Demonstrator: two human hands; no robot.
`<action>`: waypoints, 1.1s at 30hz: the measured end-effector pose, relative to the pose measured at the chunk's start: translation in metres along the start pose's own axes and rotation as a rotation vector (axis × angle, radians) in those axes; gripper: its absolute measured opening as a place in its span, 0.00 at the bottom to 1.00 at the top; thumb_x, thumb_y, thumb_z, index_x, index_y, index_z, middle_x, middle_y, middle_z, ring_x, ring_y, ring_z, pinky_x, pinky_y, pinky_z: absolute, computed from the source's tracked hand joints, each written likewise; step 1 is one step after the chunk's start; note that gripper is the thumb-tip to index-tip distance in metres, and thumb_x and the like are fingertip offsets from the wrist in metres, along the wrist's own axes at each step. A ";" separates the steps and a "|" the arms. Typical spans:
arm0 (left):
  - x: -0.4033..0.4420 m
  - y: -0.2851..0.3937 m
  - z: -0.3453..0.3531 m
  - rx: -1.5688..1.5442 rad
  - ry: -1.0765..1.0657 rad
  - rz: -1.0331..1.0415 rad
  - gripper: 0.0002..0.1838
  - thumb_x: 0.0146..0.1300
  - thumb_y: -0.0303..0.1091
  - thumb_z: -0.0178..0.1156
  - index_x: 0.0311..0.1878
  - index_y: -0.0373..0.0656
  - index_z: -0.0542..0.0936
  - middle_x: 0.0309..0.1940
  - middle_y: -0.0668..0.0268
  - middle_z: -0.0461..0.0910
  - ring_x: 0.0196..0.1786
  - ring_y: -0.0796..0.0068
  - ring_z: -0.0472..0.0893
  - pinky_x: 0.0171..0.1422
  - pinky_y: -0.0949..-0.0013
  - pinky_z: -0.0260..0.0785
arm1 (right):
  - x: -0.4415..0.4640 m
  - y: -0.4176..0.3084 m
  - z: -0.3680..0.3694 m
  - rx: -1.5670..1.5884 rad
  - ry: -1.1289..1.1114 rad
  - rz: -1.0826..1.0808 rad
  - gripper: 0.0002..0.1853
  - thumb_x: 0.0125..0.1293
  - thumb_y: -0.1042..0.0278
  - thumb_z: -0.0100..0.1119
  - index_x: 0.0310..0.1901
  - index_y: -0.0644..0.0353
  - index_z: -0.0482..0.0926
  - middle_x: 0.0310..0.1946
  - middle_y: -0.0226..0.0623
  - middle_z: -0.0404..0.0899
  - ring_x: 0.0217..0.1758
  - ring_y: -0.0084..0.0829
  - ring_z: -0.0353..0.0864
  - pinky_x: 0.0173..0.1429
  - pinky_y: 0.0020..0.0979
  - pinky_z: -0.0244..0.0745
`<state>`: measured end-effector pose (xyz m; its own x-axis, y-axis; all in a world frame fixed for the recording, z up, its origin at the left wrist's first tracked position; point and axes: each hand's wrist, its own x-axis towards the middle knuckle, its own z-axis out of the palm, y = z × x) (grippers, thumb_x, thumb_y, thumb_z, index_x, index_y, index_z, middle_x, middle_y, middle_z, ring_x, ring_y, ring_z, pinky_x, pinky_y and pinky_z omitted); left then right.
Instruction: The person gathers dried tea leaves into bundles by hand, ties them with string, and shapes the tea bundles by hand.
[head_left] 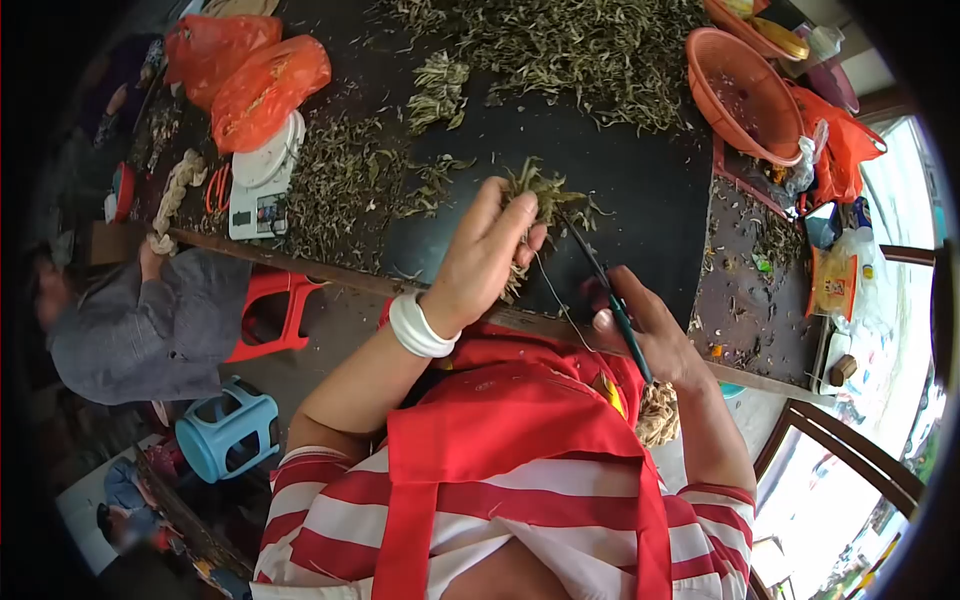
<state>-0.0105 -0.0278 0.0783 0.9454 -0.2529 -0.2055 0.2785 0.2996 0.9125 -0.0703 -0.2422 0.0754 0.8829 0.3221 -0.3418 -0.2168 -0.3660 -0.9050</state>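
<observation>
My left hand (487, 245), with a white band at the wrist, is closed around a small bundle of dried leaves (545, 190) above the table's front edge. A thin string (553, 290) hangs from that bundle toward my apron. My right hand (648, 325) grips a pair of dark scissors (583, 243) with a green handle. Their blades point up and left, and the tips reach the leaves by my left fingers. Whether the tips touch the leaves I cannot tell. Beyond my hands, another leaf bundle (438, 92) lies on the dark mat (640, 180).
A large heap of dried leaves (590, 50) covers the back. Left are a white scale (258, 195), loose leaves (340, 185) and orange bags (270, 95). An orange basket (745, 95) stands right. Another person (150, 320) sits at the left, near a blue stool (228, 430).
</observation>
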 end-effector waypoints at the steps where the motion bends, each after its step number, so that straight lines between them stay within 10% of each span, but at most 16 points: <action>1: -0.004 0.001 -0.002 -0.003 0.010 -0.002 0.08 0.73 0.36 0.49 0.39 0.41 0.69 0.28 0.68 0.73 0.28 0.82 0.68 0.32 0.81 0.60 | 0.003 -0.001 0.001 -0.001 -0.010 0.002 0.22 0.62 0.56 0.67 0.46 0.64 0.71 0.30 0.35 0.74 0.29 0.27 0.69 0.35 0.30 0.67; 11: 0.003 -0.018 -0.016 0.108 -0.140 -0.197 0.09 0.71 0.36 0.53 0.36 0.42 0.74 0.22 0.70 0.74 0.24 0.85 0.67 0.30 0.81 0.61 | 0.018 -0.008 -0.020 -0.297 -0.059 -0.106 0.19 0.59 0.58 0.70 0.34 0.65 0.73 0.24 0.33 0.73 0.25 0.26 0.64 0.32 0.29 0.63; 23: 0.015 -0.035 -0.028 0.193 -0.203 -0.220 0.09 0.70 0.35 0.54 0.46 0.40 0.76 0.32 0.66 0.79 0.28 0.84 0.71 0.32 0.81 0.63 | -0.060 0.065 -0.087 -1.002 0.733 0.181 0.17 0.58 0.64 0.66 0.45 0.64 0.80 0.40 0.42 0.79 0.40 0.45 0.79 0.46 0.37 0.74; 30: 0.010 -0.021 0.010 0.414 -0.472 -0.271 0.24 0.70 0.29 0.54 0.67 0.34 0.66 0.42 0.60 0.80 0.38 0.78 0.75 0.44 0.81 0.67 | 0.006 -0.003 -0.009 -0.611 0.376 -0.710 0.19 0.58 0.80 0.61 0.53 0.62 0.78 0.52 0.40 0.78 0.51 0.37 0.79 0.58 0.32 0.72; 33: 0.001 -0.020 0.004 0.205 -0.451 -0.181 0.24 0.69 0.28 0.54 0.67 0.34 0.64 0.45 0.56 0.79 0.42 0.74 0.78 0.46 0.79 0.70 | 0.026 0.014 -0.002 -0.283 0.366 -0.597 0.18 0.60 0.81 0.60 0.53 0.62 0.77 0.52 0.40 0.78 0.49 0.34 0.79 0.56 0.31 0.72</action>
<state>-0.0154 -0.0381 0.0610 0.7056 -0.6684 -0.2351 0.3495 0.0398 0.9361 -0.0497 -0.2410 0.0544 0.9095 0.2434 0.3369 0.4134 -0.4463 -0.7936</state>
